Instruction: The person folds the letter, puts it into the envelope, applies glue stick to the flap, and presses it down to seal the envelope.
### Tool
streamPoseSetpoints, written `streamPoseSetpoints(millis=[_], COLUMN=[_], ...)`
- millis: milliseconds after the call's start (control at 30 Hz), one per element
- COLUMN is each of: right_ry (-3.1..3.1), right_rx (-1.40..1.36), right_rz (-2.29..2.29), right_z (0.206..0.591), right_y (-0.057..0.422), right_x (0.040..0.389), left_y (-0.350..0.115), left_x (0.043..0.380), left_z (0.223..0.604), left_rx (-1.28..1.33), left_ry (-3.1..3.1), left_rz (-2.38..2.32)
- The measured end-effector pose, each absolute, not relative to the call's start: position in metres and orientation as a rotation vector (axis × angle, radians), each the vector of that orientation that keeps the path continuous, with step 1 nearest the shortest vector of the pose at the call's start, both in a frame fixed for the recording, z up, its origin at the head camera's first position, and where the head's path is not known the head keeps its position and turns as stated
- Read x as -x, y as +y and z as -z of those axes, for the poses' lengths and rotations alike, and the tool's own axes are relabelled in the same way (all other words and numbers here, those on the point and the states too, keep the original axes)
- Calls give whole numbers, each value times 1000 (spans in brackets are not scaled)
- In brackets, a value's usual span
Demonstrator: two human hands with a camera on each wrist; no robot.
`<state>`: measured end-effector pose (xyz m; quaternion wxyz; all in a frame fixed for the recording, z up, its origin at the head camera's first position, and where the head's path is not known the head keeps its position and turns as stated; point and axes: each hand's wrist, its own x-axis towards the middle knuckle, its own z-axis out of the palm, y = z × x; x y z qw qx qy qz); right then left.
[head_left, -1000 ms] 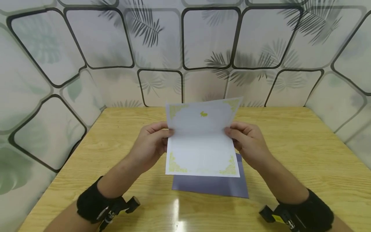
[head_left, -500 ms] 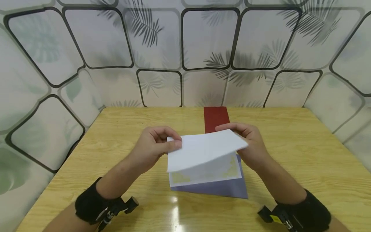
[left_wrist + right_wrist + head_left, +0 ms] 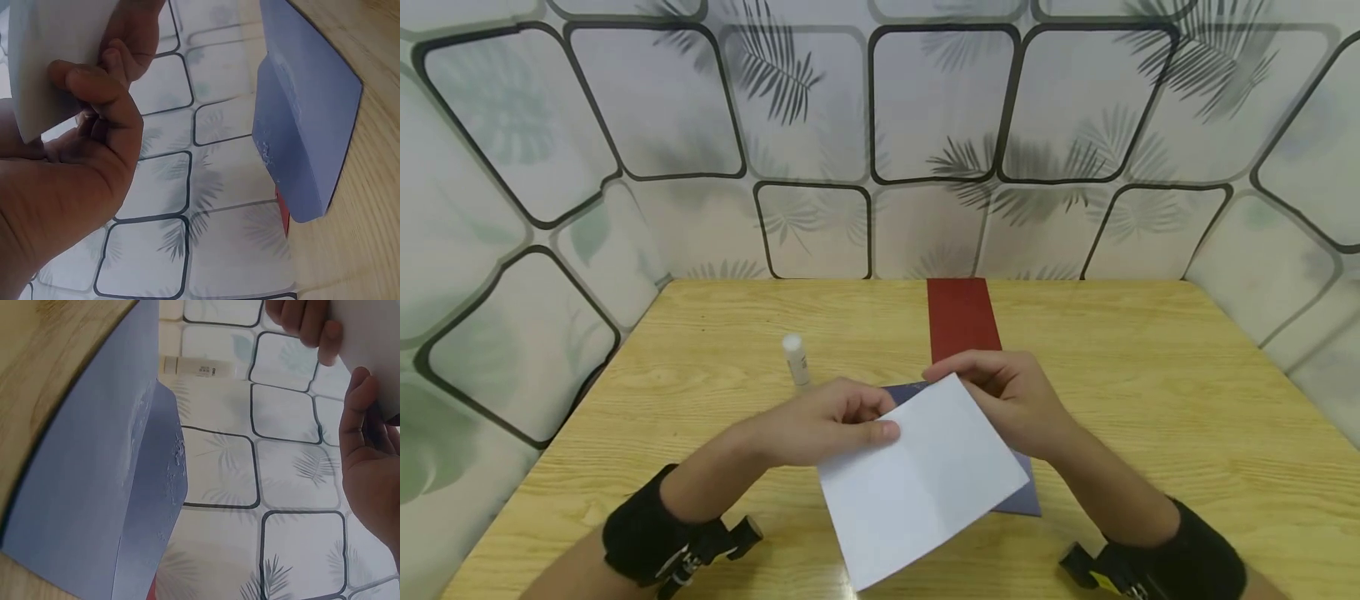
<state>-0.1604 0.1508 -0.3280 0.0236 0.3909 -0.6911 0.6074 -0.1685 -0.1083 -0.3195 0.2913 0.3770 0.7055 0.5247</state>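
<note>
A folded white card [image 3: 925, 483] is held tilted above the table in the head view, plain side up. My left hand [image 3: 827, 421] pinches it near its upper left edge, thumb on top and fingers beneath. With curled fingers, my right hand [image 3: 1015, 400] holds the card at its upper right corner; its thumb is mostly hidden behind the paper. Under the card lies a purple-blue envelope [image 3: 1021, 500], largely covered in that view. Both wrist views show the envelope's flap [image 3: 164, 444] raised, with whitish smears like glue on it.
A small white tube with a cap [image 3: 796, 360] stands left of the envelope. Behind the right hand, a dark red paper strip [image 3: 962, 312] lies toward the table's far edge. The wooden table [image 3: 1150, 358] meets a patterned backdrop [image 3: 947, 100] on three sides.
The card, spread open showing its yellow border, has been folded over, then turned and lowered toward me. Both hands moved inward; the red strip and white tube have come into view.
</note>
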Motion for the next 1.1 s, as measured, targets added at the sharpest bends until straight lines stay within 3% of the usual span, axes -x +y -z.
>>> streamPoseSetpoints(millis=[467,1100], right_ry=[-2232,-2432], right_rx=[-1292,-1072], right_rz=[-1791,-1817], right_z=[326,326], right_y=[139,146], right_x=[157,156], left_y=[-101,-96], left_x=[162,160], left_z=[326,329], left_rx=[-1160,-1266], left_ry=[2138,2333], left_rz=[-1414,-1309])
